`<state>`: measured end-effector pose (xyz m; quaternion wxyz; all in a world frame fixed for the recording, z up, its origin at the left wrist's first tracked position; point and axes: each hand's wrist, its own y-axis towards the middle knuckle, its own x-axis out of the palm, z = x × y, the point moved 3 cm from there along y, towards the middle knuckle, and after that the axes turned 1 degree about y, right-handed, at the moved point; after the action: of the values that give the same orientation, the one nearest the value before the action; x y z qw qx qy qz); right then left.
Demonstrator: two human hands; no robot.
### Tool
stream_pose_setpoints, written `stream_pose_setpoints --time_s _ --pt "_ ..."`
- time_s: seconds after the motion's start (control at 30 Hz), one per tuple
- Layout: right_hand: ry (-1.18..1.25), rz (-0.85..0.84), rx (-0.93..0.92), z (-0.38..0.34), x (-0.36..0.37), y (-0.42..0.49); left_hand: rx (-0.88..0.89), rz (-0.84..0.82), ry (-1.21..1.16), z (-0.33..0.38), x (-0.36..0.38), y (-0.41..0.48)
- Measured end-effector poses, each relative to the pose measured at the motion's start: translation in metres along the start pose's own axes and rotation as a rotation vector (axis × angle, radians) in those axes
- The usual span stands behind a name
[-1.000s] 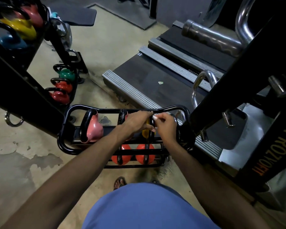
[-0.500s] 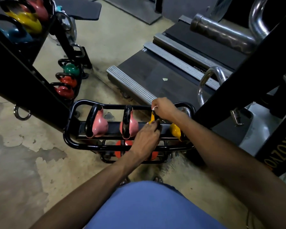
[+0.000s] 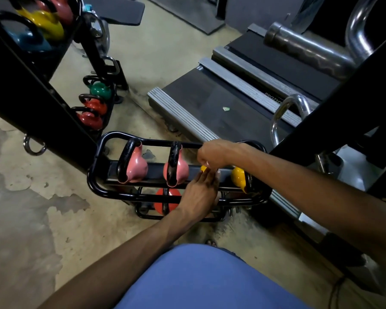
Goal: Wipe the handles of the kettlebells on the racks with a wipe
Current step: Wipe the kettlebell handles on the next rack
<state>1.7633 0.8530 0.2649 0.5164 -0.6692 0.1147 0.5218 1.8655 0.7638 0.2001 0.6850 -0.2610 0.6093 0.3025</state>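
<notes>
Treadmill (image 3: 210, 101) behind rack (image 3: 91, 182); black beam (image 3: 31, 97) left; right hand (image 3: 214, 152) grips yellow kettlebell (image 3: 203, 168).

Bare arms and a blue garment, seen from above

Both forearms are bare along all their visible length, and the left hand (image 3: 198, 195) and the right hand (image 3: 214, 152) wear no glove. A plain blue garment (image 3: 210, 279) of smooth cloth, with no print or marking on it, fills the near middle of the view. Just beyond its far edge a small part of a foot (image 3: 211, 243) shows, seemingly in an open sandal, though this part is too dark to tell surely.
</notes>
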Motion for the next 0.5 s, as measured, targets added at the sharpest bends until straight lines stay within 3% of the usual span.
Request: stream_pose_setpoints --time_s 0.13,0.3,0.43,0.5 --pt "-0.030 0.151 0.065 0.014 -0.006 -0.012 0.068 0.012 0.028 0.003 0.003 -0.010" --pt "0.002 0.025 -0.064 -0.008 0.015 -0.012 0.148 -0.010 0.080 0.004 0.008 -0.023" --pt "-0.147 0.173 -0.040 -0.012 0.008 -0.016 0.153 -0.002 0.018 0.005 -0.002 -0.025" --pt "-0.124 0.155 -0.066 -0.021 0.013 -0.019 0.159 0.051 -0.050 0.003 -0.017 -0.031"
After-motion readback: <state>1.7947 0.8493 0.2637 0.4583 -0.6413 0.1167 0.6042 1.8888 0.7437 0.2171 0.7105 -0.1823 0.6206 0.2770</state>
